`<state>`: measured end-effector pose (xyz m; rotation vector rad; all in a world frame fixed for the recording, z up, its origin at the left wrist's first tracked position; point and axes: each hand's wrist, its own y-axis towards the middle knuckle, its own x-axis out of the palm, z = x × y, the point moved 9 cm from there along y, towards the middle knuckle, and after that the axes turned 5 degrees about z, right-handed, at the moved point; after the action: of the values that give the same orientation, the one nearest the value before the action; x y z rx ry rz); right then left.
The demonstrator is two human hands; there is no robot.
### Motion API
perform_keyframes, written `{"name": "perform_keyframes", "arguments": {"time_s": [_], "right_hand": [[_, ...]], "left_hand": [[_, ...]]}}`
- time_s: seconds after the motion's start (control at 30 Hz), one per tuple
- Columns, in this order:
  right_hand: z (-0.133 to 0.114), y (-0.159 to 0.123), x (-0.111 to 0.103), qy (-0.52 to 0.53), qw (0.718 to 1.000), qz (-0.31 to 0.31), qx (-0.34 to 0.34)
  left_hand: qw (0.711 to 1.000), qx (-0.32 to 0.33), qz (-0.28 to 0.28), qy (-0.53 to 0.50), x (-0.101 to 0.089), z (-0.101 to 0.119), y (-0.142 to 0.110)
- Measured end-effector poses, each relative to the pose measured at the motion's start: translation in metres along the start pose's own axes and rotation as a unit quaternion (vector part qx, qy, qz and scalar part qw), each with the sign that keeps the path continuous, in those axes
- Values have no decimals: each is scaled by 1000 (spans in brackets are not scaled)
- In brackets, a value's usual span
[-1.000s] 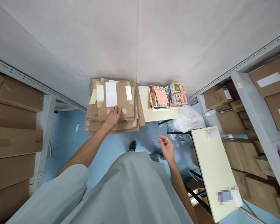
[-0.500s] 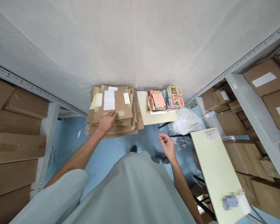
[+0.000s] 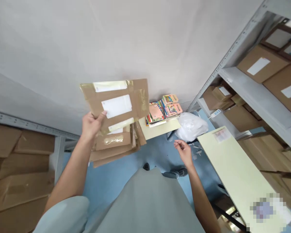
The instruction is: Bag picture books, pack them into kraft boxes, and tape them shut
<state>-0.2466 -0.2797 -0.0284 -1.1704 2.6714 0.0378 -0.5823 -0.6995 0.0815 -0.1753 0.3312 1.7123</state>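
Observation:
My left hand (image 3: 91, 123) grips the left edge of a flattened cardboard box (image 3: 116, 102) with white labels and clear tape, held up in the air above a pile of flattened cartons (image 3: 113, 145) on the blue floor. My right hand (image 3: 183, 150) hangs in front of me over the floor, fingers loosely curled with thumb and forefinger close together; nothing shows in it. It is nearest the pale yellow table (image 3: 235, 171) at my right.
A low yellow table (image 3: 160, 128) by the wall carries stacks of colourful books (image 3: 163, 109). A white plastic bag (image 3: 191, 124) lies beside it. Metal shelving with cardboard boxes stands at the right (image 3: 257, 94) and left (image 3: 19, 152). Paper scraps litter the floor.
My left hand has lifted the top flattened box off the pile and raised it. My head has turned right and up. The right hand has barely moved.

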Motion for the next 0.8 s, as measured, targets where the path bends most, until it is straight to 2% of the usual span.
{"name": "perform_keyframes", "arguments": {"time_s": [0.1, 0.2, 0.33, 0.47, 0.53, 0.63, 0.73, 0.8], "right_hand": [[1, 13, -51, 1, 997, 77, -12], [7, 17, -117, 11, 987, 160, -11], [26, 10, -222, 46, 962, 268, -7], [61, -12, -329, 65, 933, 355, 15], [83, -26, -374, 82, 922, 377, 39], [113, -46, -431, 108, 917, 379, 64], [138, -68, -480, 113, 912, 389, 66], [155, -82, -509, 99, 908, 401, 75]], "left_hand": [[981, -57, -135, -130, 89, 25, -28], [957, -93, -238, -138, 185, 49, -72], [907, -103, -392, -114, 317, 82, -153], [845, -89, -519, -91, 435, 112, -248], [812, -73, -574, -74, 486, 123, -298], [767, -54, -637, -52, 556, 133, -370], [726, -42, -686, -34, 615, 136, -436], [706, -25, -707, -21, 646, 135, -472]]}}
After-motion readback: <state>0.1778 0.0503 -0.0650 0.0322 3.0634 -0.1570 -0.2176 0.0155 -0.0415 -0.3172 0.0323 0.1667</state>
